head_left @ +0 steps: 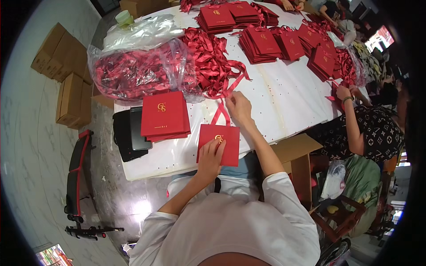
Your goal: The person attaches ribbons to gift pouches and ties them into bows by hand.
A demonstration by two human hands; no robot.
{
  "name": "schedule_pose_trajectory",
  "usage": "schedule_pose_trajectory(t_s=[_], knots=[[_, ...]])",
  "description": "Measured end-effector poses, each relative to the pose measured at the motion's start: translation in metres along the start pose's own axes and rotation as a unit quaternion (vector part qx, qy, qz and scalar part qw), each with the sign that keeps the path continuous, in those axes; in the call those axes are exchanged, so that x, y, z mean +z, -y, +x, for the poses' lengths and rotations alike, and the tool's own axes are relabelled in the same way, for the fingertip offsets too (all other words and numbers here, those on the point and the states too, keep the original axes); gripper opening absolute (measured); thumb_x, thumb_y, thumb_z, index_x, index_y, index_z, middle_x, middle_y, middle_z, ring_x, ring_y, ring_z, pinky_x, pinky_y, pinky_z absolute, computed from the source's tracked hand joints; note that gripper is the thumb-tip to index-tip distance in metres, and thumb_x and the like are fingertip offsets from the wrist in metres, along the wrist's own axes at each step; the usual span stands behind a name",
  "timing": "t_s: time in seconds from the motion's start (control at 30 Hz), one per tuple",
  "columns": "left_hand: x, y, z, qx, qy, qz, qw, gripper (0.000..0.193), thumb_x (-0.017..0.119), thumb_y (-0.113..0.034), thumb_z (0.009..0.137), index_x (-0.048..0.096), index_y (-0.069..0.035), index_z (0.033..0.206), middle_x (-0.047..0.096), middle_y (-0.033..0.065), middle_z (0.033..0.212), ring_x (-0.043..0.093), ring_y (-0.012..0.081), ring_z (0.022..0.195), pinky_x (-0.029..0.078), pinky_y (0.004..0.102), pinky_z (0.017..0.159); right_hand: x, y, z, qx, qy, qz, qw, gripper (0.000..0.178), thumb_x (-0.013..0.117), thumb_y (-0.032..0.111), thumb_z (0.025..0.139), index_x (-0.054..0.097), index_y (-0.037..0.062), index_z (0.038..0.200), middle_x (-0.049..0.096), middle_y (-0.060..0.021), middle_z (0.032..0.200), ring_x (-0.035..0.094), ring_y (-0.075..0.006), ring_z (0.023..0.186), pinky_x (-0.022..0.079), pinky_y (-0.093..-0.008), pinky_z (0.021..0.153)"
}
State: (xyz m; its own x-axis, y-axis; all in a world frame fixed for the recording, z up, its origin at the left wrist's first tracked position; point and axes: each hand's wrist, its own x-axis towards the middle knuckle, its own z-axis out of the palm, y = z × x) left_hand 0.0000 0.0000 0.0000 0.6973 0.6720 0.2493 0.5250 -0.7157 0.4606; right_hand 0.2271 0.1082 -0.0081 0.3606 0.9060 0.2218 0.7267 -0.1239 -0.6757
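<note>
A flat red paper gift bag (230, 153) with a gold emblem lies at the near table edge. My left hand (211, 156) rests on its lower half, fingers stretched out and slightly apart; the thumb is mostly hidden. From the bag's top edge a red ribbon (227, 116) loops up the table. Its upper end meets the fingertips of my right hand (238, 107), which are drawn together on it. Just beyond that hand, loose red ribbons (208, 62) spill from a clear plastic bag (137, 73). To the left sits a stack of red bags (164, 116).
A dark phone-like slab (138, 128) lies on a black cloth or pouch (122, 133) at left. More red bag stacks (259, 44) stand farther back. An open cardboard box (304, 173) is below the right edge. A co-worker's hand (344, 92) handles ribbon at the right.
</note>
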Motion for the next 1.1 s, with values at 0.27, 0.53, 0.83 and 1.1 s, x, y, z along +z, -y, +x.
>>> schedule_pose_trajectory(t_s=[0.27,0.53,0.83,1.1], knots=[[-0.011,0.007,0.023,-0.017,0.028,-0.04,0.999,0.08,0.081,-0.033,0.072,0.049,-0.003,0.139,0.046,0.0191,0.139,0.044,0.0356,0.124,0.037,0.0469,0.102,-0.013,-0.005,-0.006,0.024,-0.011,0.035,0.999,0.018,0.068,0.021,0.086,0.063,0.0047,0.09,0.065,-0.0141,0.083,0.065,-0.0308,0.073,0.05,-0.0419,0.067],[0.004,-0.004,0.017,-0.028,0.004,0.021,0.999,0.069,0.077,-0.035,0.076,0.054,-0.005,0.134,0.05,0.015,0.136,0.048,0.032,0.118,0.039,0.0448,0.097,0.003,0.004,0.01,-0.043,0.002,-0.033,0.999,0.018,0.065,0.02,0.088,0.061,0.0029,0.088,0.064,-0.0174,0.088,0.064,-0.0373,0.078,0.05,-0.0455,0.068],[-0.025,0.012,0.055,-0.034,-0.102,-0.138,0.985,0.047,0.066,-0.009,0.085,0.058,-0.005,0.131,0.057,0.0181,0.122,0.056,0.0365,0.106,0.046,0.0425,0.091,-0.069,0.041,-0.052,-0.124,0.065,-0.047,0.989,0.012,0.061,0.01,0.09,0.054,0.0031,0.097,0.06,-0.0185,0.085,0.061,-0.04,0.079,0.048,-0.0479,0.067],[-0.037,0.009,0.099,0.025,-0.131,-0.214,0.968,0.018,0.064,-0.007,0.09,0.067,0.0,0.106,0.066,0.0133,0.098,0.063,0.0304,0.091,0.049,0.0374,0.083,-0.109,0.081,-0.076,-0.011,0.096,0.176,0.98,0.008,0.07,0.007,0.088,0.066,0.0002,0.092,0.063,-0.0074,0.084,0.061,-0.0127,0.076,0.05,-0.0267,0.068]])
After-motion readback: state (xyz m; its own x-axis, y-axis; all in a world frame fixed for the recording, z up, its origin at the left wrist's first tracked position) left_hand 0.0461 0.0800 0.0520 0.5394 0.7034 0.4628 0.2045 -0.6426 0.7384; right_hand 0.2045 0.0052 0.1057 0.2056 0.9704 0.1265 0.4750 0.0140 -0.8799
